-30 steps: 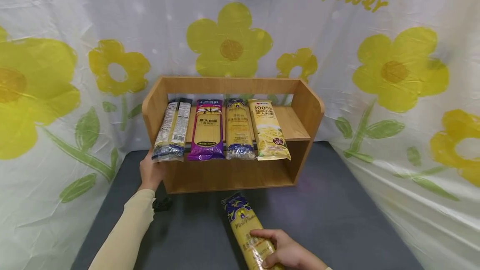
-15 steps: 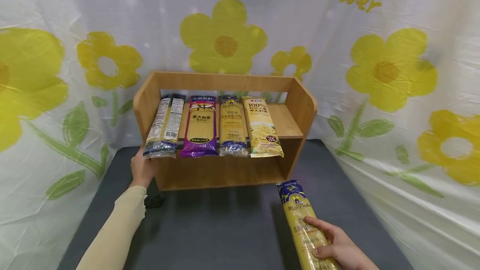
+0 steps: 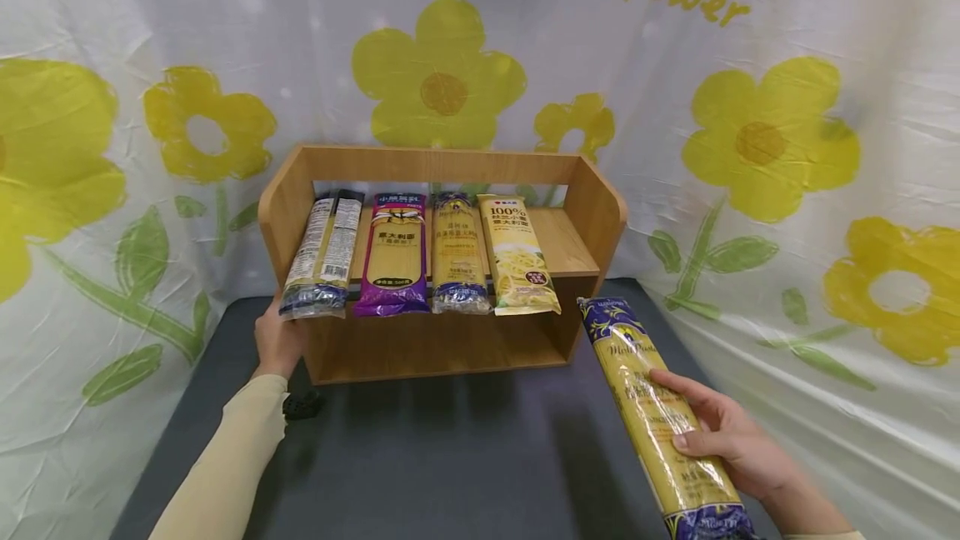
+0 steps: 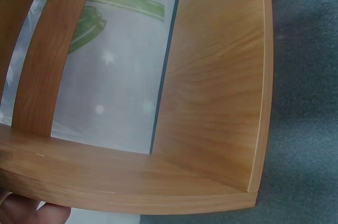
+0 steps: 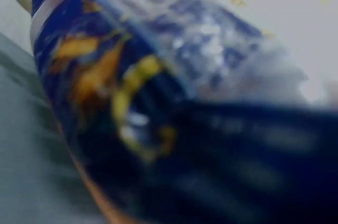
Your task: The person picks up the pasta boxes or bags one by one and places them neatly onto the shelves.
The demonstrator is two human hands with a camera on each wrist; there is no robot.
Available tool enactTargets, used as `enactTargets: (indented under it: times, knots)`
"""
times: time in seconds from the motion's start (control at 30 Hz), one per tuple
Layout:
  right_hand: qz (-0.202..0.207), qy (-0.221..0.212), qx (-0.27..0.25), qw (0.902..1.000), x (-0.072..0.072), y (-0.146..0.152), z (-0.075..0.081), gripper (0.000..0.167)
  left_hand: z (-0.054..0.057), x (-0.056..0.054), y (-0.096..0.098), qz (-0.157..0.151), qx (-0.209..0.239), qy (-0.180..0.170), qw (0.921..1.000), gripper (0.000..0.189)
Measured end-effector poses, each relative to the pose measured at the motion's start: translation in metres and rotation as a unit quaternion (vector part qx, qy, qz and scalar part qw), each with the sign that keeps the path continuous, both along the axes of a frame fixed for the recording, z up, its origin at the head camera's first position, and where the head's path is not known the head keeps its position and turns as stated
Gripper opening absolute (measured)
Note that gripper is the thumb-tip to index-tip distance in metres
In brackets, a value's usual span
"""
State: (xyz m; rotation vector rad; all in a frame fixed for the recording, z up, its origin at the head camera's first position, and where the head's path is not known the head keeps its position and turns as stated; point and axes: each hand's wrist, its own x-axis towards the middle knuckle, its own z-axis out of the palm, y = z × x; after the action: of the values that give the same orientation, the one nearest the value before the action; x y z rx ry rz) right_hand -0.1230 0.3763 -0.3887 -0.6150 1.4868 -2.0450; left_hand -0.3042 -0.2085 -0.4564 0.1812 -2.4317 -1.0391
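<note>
My right hand (image 3: 738, 440) grips a yellow-and-blue pack of spaghetti (image 3: 643, 402) above the table, right of the wooden shelf (image 3: 442, 367). The pack tilts, its blue top end pointing up and left; in the right wrist view its blue wrapper (image 5: 95, 76) is blurred and fills much of the frame. My left hand (image 3: 276, 344) holds the shelf's left side panel, and some of its fingers (image 4: 29, 209) show below the panel edge in the left wrist view. Its other fingers are hidden.
Several pasta packs lie side by side on the upper board: a clear one (image 3: 324, 252), a purple one (image 3: 393, 261), a blue-ended one (image 3: 459, 257) and a cream one (image 3: 519, 261). A small black object (image 3: 302, 405) lies by the left wrist on the dark table (image 3: 442, 457).
My right hand has carried the spaghetti pack rightward and up, from before the shelf to its right side. The left hand stays at the shelf; the head view has shifted slightly.
</note>
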Motion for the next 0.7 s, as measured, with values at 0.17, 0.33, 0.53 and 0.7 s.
enactTargets:
  times: [0.17, 0.33, 0.53, 0.7]
  knots:
    - [0.001, 0.03, 0.025, 0.9992, -0.023, -0.009, 0.034, 0.074, 0.002, 0.001, -0.002, 0.0, 0.006, -0.002, 1.0, 0.041]
    - [-0.039, 0.04, 0.087, 0.9947, -0.055, -0.025, 0.06, 0.069, 0.001, -0.001, -0.003, -0.004, 0.004, 0.001, 1.0, 0.04]
    - [-0.109, 0.03, 0.144, 0.983, -0.099, -0.046, 0.078, 0.063, -0.002, 0.001, -0.004, -0.004, -0.006, 0.003, 1.0, 0.039]
    - [-0.192, 0.032, 0.237, 0.9519, -0.129, -0.068, 0.094, 0.073, -0.003, 0.002, -0.002, -0.008, -0.004, 0.003, 1.0, 0.039]
